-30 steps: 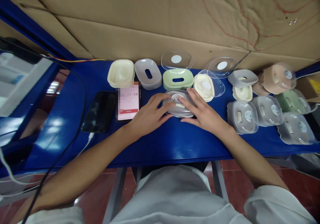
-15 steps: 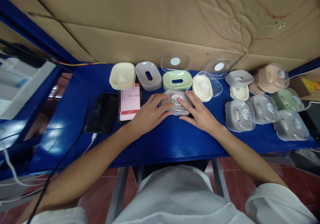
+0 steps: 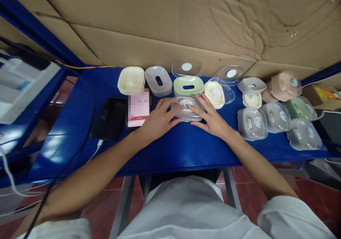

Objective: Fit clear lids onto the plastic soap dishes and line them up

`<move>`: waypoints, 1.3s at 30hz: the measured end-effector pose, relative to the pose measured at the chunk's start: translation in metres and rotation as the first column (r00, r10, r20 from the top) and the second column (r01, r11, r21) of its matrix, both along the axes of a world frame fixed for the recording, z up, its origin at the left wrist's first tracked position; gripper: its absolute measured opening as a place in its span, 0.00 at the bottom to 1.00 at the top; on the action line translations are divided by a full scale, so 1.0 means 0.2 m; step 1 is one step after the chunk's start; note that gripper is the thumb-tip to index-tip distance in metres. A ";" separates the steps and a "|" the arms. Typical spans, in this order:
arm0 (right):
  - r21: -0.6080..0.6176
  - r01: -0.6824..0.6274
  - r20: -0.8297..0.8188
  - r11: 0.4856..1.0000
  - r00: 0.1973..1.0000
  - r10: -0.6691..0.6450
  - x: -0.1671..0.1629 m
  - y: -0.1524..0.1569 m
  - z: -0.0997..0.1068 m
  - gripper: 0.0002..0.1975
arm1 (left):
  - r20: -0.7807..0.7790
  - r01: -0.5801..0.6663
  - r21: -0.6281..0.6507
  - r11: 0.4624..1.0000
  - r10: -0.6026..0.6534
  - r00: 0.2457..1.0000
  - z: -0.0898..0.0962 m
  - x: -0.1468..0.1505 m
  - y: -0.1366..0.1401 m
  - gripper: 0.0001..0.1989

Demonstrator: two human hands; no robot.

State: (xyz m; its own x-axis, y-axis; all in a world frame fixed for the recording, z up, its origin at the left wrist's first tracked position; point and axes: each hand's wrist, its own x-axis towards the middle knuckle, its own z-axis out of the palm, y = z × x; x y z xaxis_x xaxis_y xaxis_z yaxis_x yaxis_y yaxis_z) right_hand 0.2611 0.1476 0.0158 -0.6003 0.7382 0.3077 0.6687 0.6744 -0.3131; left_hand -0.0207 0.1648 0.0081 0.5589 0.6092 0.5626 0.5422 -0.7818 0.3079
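A grey oval soap box (image 3: 192, 117) with a clear lid and a round printed label sits on the blue table, right before me. My left hand (image 3: 161, 120) grips its left end, fingers bent over the lid and thumb at the near edge. At the right end, my right hand (image 3: 213, 120) holds the same box, its fingers spread on the lid and thumb along the front side. Just behind stands a light green box (image 3: 188, 84) with a slotted insert. A cream box (image 3: 214, 96) lies beyond my right fingertips, partly overlapped by a clear lid (image 3: 227, 91).
A lit phone (image 3: 139, 109) showing a timer and a dark phone (image 3: 108, 118) on a cable lie left. Behind are a cream box (image 3: 131, 80), a grey box (image 3: 159, 81) and clear lids (image 3: 187, 67) against cardboard (image 3: 149, 36). Several lidded boxes (image 3: 252, 123) stand right.
Both hands stay on the grey soap box with hardly any movement. The view has shifted slightly, and the phone's timer has advanced from 01:58 to 02:00.
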 end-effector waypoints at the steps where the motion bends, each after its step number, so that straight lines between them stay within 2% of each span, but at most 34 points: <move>1: -0.009 0.009 -0.005 1.000 1.000 -0.009 0.00 0.00 -0.01 0.33 | -0.003 -0.001 -0.003 1.000 0.001 1.000 0.00 0.00 0.00 0.15; 4: -0.027 0.023 -0.019 0.999 1.000 -0.023 0.01 0.00 -0.03 0.34 | -0.015 0.012 0.005 1.000 -0.012 1.000 0.00 0.00 0.00 0.13; 9: 0.013 0.028 -0.018 1.000 0.999 -0.028 0.01 0.01 -0.04 0.32 | 0.004 0.026 0.036 0.999 -0.026 1.000 0.00 0.00 0.00 0.13; 13: 0.103 0.054 -0.002 0.993 0.999 -0.054 0.01 -0.03 0.06 0.29 | 0.055 0.026 0.094 0.995 -0.031 0.998 0.02 0.01 -0.01 0.19; 16: 0.221 0.192 -0.039 0.956 0.981 -0.188 0.10 -0.17 0.19 0.31 | 0.086 0.020 0.118 0.993 -0.030 0.996 0.06 0.01 -0.05 0.23; 17: 0.274 0.278 -0.079 0.921 0.960 -0.267 0.16 -0.24 0.22 0.33 | 0.080 0.029 0.119 0.992 -0.039 0.996 0.07 0.02 -0.06 0.22; 18: 0.334 0.378 -0.132 0.864 0.926 -0.354 0.23 -0.32 0.25 0.35 | 0.064 0.045 0.120 0.992 -0.053 0.997 0.09 0.02 -0.08 0.21; 19: 0.385 0.500 -0.196 0.776 0.866 -0.460 0.31 -0.42 0.26 0.37 | 0.040 0.065 0.123 0.990 -0.070 0.997 0.10 0.03 -0.10 0.20; 20: 0.439 0.607 -0.260 0.663 0.792 -0.553 0.40 -0.51 0.25 0.39 | 0.007 0.087 0.127 0.988 -0.088 0.996 0.10 0.03 -0.11 0.19; 21: 0.512 0.671 -0.319 0.537 0.728 -0.606 0.49 -0.61 0.24 0.42 | -0.030 0.110 0.131 0.985 -0.107 0.994 0.11 0.04 -0.13 0.18; 22: 0.535 0.733 -0.370 0.421 0.651 -0.663 0.57 -0.70 0.20 0.43 | -0.070 0.131 0.135 0.982 -0.122 0.990 0.11 0.05 -0.14 0.17; 23: 0.492 0.812 -0.416 0.313 0.536 -0.735 0.64 -0.79 0.16 0.40 | -0.107 0.147 0.139 0.979 -0.133 0.985 0.11 0.06 -0.15 0.16; 24: 0.456 0.859 -0.428 0.234 0.442 -0.788 0.68 -0.86 0.11 0.39 | -0.136 0.160 0.143 0.977 -0.141 0.981 0.10 0.07 -0.16 0.15; 25: 0.435 0.882 -0.427 0.180 0.378 -0.821 0.71 -0.93 0.06 0.38 | -0.158 0.170 0.147 0.974 -0.147 0.977 0.10 0.07 -0.16 0.14; 26: 0.408 0.901 -0.419 0.148 0.328 -0.847 0.71 -0.97 0.01 0.38 | -0.170 0.179 0.152 0.972 -0.153 0.974 0.09 0.08 -0.16 0.14; 27: 0.382 0.913 -0.407 0.142 0.304 -0.861 0.70 -1.00 -0.04 0.39 | -0.175 0.186 0.153 0.971 -0.159 0.972 0.09 0.08 -0.16 0.13; 29: 0.308 0.935 -0.392 0.178 0.295 -0.871 0.63 -1.01 -0.10 0.40 | -0.178 0.195 0.137 0.971 -0.169 0.969 0.08 0.08 -0.15 0.13; 33: 0.120 0.937 -0.391 0.328 0.349 -0.852 0.48 -0.93 -0.09 0.38 | -0.189 0.202 0.081 0.976 -0.184 0.965 0.07 0.08 -0.14 0.12; 36: 0.062 0.900 -0.386 0.432 0.421 -0.821 0.48 -0.88 -0.04 0.34 | -0.197 0.224 0.070 0.972 -0.207 0.958 0.08 0.08 -0.14 0.12; 37: 0.076 0.893 -0.376 0.444 0.438 -0.816 0.49 -0.88 -0.03 0.34 | -0.200 0.228 0.074 0.971 -0.209 0.957 0.08 0.08 -0.14 0.12; 39: 0.129 0.892 -0.341 0.433 0.449 -0.826 0.54 -0.91 -0.03 0.34 | -0.207 0.227 0.087 0.970 -0.205 0.957 0.08 0.07 -0.14 0.12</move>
